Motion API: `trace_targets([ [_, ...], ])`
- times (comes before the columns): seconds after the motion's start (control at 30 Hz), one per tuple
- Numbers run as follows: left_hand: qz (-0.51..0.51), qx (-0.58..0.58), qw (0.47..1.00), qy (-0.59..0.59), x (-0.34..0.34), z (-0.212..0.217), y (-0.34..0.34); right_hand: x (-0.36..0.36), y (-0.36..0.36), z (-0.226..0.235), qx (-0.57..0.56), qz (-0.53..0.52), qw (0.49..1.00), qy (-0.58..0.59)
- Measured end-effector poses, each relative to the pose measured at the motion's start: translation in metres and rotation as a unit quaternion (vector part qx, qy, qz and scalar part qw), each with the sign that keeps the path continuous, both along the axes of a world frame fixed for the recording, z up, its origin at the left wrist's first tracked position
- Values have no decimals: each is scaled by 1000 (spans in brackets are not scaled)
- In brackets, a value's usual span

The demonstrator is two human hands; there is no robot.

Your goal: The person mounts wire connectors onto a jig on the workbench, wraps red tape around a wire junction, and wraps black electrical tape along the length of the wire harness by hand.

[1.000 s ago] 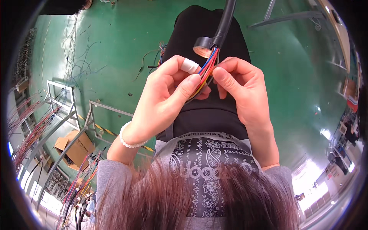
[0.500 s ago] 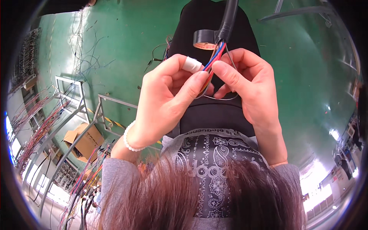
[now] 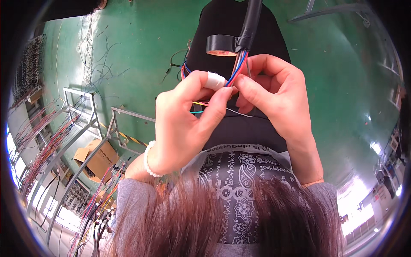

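Both the left hand [image 3: 188,124] and right hand [image 3: 274,103] pinched the thin, limp coloured wires [image 3: 236,73], best gripped just below the black sheath [image 3: 250,25].

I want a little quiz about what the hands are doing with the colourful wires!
1. True or false: both hands pinch the bundle of coloured wires.
2. What hangs on the black cable just above the wires? A) a roll of black tape B) a yellow cup C) a pair of scissors
3. Fill in: the left hand has a white wrap on one ____.

Key:
1. True: the right hand and the left hand meet at the wires.
2. A, the roll of black tape.
3. Finger; the white wrap sits near its tip.
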State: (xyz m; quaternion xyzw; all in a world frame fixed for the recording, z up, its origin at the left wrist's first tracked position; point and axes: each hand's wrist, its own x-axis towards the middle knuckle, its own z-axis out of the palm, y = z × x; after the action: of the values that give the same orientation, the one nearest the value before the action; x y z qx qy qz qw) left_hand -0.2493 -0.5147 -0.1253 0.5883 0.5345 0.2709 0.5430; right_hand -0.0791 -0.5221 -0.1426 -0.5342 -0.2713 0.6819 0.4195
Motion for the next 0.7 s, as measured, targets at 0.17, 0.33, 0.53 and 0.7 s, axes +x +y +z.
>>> trace_targets([
  [0.17, -44, 139, 986, 85, 3, -8, -2, 0, -1, 3, 46, 40, 986, -154],
  [0.33, 38, 43, 998, 31, 1, -11, -1, 10, 7, 4, 7, 53, 997, -56],
  [0.53, 22, -46, 999, -7, -2, -6, 8, 13, 12, -10, -60, 62, 992, 97],
  [0.7, -8, -29, 1000, 7, -3, -7, 6, 12, 7, -12, 10, 32, 996, 86],
])
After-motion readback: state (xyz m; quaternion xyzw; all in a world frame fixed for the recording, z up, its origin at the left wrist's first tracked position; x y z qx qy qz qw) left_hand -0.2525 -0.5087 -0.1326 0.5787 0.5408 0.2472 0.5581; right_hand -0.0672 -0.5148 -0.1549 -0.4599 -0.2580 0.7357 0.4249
